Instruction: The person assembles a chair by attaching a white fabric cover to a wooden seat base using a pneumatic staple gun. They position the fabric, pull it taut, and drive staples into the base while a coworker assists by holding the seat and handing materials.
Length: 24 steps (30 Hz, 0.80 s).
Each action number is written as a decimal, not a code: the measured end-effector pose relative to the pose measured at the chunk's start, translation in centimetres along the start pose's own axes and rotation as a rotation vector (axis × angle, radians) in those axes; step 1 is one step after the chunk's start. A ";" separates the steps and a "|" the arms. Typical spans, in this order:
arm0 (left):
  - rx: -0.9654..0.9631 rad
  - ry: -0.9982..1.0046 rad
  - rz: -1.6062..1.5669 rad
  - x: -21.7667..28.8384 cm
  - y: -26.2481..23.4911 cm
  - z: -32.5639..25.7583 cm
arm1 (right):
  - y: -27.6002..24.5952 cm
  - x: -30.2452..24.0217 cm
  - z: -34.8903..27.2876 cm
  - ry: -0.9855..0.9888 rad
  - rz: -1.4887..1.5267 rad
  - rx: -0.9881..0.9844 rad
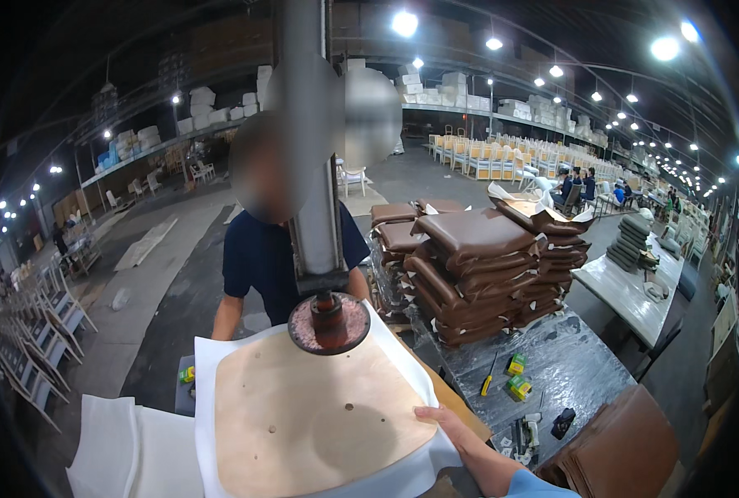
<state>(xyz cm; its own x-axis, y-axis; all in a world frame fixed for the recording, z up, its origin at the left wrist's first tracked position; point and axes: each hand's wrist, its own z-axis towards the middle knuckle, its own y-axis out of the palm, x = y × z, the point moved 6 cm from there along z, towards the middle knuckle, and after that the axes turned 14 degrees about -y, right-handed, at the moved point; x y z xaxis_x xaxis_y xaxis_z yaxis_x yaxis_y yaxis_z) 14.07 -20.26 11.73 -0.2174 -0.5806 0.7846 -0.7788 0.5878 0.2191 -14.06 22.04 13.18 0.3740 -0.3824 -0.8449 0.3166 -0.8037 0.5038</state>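
Note:
A pale plywood seat board [295, 415] with rounded corners and a few holes lies on a larger white foam sheet [206, 398], whose edges stick out around it. At the board's right edge my right hand [444, 419] grips it, thumb on top and the other fingers hidden beneath. Over the far part of the board hangs the round plate [307, 325] of a press [313, 207]; whether it touches the wood I cannot tell. My left hand is out of the picture.
Opposite me stands a person in a dark shirt [261, 261], arms reaching toward the board. At right, a plastic-covered table [585, 349] bears stacked brown seat cushions [477, 266], a yellow screwdriver [487, 385], small green-yellow boxes [517, 386] and brown sheets [622, 440]. White foam pieces [133, 448] lie at left.

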 end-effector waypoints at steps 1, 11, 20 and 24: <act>-0.005 0.006 -0.001 0.2 0.4 0.3 | -0.2 0.1 0.6 -0.001 0.011 -0.009; -0.092 0.035 -0.046 -1.0 1.6 3.2 | -2.6 -0.3 2.3 0.212 -0.080 -0.003; -0.495 0.161 -0.166 -3.3 -0.5 1.4 | -6.3 0.0 1.1 0.105 -0.287 0.043; -0.428 -0.098 -0.283 -6.0 2.4 1.9 | -9.9 0.1 1.9 0.111 -0.284 0.113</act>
<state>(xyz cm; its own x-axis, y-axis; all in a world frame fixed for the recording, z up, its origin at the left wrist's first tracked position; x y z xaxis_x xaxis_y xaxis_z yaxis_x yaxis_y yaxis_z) 12.40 -16.43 6.47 -0.1034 -0.7883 0.6065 -0.5094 0.5657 0.6485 -18.80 29.06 7.76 0.3791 -0.0888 -0.9211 0.3253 -0.9191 0.2224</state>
